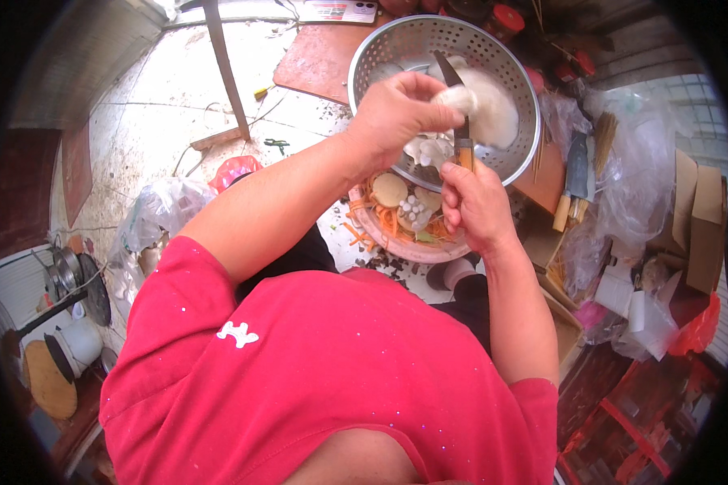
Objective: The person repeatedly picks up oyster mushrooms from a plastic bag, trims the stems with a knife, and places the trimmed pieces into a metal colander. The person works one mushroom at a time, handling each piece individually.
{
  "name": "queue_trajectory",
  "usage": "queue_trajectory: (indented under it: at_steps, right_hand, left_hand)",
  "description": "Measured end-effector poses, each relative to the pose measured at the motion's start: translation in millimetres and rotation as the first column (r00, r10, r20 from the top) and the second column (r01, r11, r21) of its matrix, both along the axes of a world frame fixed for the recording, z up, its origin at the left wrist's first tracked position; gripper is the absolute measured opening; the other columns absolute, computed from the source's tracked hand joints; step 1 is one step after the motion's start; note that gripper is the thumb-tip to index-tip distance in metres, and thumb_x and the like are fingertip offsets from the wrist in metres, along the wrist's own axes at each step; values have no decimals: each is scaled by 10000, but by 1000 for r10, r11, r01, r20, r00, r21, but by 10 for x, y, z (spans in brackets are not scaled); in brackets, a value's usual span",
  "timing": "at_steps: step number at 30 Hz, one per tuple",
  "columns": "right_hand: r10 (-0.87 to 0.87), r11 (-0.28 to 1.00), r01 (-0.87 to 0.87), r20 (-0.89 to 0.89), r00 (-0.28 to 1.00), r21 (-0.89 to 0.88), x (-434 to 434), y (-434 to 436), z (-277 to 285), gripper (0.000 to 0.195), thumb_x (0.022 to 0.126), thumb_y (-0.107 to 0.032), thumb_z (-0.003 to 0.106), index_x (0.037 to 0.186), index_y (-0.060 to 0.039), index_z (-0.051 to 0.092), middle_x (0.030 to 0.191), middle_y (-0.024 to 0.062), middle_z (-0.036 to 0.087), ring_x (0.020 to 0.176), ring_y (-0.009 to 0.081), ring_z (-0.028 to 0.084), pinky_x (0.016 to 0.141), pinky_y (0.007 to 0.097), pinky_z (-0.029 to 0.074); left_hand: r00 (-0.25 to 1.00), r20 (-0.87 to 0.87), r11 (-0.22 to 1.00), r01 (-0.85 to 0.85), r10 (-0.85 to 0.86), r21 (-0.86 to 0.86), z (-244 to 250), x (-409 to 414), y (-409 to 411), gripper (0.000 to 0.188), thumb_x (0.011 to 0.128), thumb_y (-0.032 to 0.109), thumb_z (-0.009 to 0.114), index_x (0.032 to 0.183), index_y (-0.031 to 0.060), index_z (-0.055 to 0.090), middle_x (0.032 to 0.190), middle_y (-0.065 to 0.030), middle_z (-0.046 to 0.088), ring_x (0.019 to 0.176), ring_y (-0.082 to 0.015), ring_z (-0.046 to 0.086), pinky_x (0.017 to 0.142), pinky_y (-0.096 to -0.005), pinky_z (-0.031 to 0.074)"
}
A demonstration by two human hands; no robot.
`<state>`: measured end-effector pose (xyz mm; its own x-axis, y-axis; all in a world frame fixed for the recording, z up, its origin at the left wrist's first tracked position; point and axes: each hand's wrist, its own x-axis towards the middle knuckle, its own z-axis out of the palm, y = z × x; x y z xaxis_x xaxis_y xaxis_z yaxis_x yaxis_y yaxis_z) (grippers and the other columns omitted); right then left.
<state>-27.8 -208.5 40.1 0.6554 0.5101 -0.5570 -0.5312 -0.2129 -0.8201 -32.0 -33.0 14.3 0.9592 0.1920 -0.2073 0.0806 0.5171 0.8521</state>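
My left hand [394, 112] pinches a pale piece of mushroom [455, 99] between thumb and fingers. In my right hand [479, 206] is a knife [465, 156] with a wooden handle. Its dark blade points up and away from me, against the held piece. Both hands are over a perforated metal colander [369, 48]. A large whitish mass [494, 112] lies in the colander, blurred, with pale mushroom clusters [429, 150] nearer me. Partly beneath the colander stands a pink basin [400, 245] holding orange peel strips [388, 221] and mushroom trimmings [414, 209].
A reddish board [315, 60] lies behind the colander's left side, below a phone [340, 11]. Red-lidded jars [506, 21] crowd the back right. To the right are plastic bags [631, 145] and cardboard boxes [704, 224]. Dark scraps [394, 270] litter the tiled floor [139, 121].
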Motion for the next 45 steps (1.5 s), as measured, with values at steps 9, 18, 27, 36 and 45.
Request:
queue_trajectory:
  at_steps: [9, 18, 27, 36, 45]
  right_hand:
    - [22, 999, -22, 7, 1000, -49, 21, 20, -23, 153, 923, -207, 542, 883, -70, 486, 596, -6, 442, 405, 76, 402, 351, 239, 324]
    - [-90, 996, 91, 34, 995, -10, 107, 56, -65, 136, 913, -193, 555, 920, -66, 508, 589, -6, 439, 394, 80, 399, 356, 242, 345]
    - [-287, 952, 275, 84, 954, 133, 197, -136, 28, 135, 919, -187, 575, 958, -68, 526, 617, -6, 472, 405, 77, 427, 343, 231, 351]
    - [-334, 933, 311, 113, 936, 181, 149, -284, 94, 159, 910, -177, 585, 995, -56, 528, 627, 9, 480, 420, 95, 434, 389, 243, 384]
    - [-176, 979, 160, 124, 977, 130, -53, -239, 92, 166, 919, -188, 598, 1009, -56, 552, 612, -20, 431, 428, 83, 387, 377, 231, 321]
  left_hand:
    - [996, -41, 995, 73, -76, -67, -28, 77, 79, 296, 762, 3, 767, 1011, 9, 607, 960, -76, 652, 869, -172, 656, 809, -319, 561]
    - [993, -51, 991, 114, -111, 66, -15, 101, 31, 296, 766, 30, 775, 1015, 17, 615, 949, -68, 661, 868, -161, 659, 784, -290, 547]
    - [880, -152, 820, 474, -449, 322, 86, -27, 135, 283, 740, 79, 788, 971, 27, 633, 880, -50, 665, 823, -129, 640, 726, -260, 524]
    - [805, 19, 341, 230, -593, 911, -182, -541, -530, 398, 694, 219, 736, 1031, 29, 642, 891, -154, 663, 844, -319, 656, 771, -403, 517]
    - [943, 300, 888, -10, -145, 461, 622, -1421, 482, 230, 808, 59, 726, 1017, 12, 645, 912, -42, 677, 852, -104, 641, 787, -249, 515]
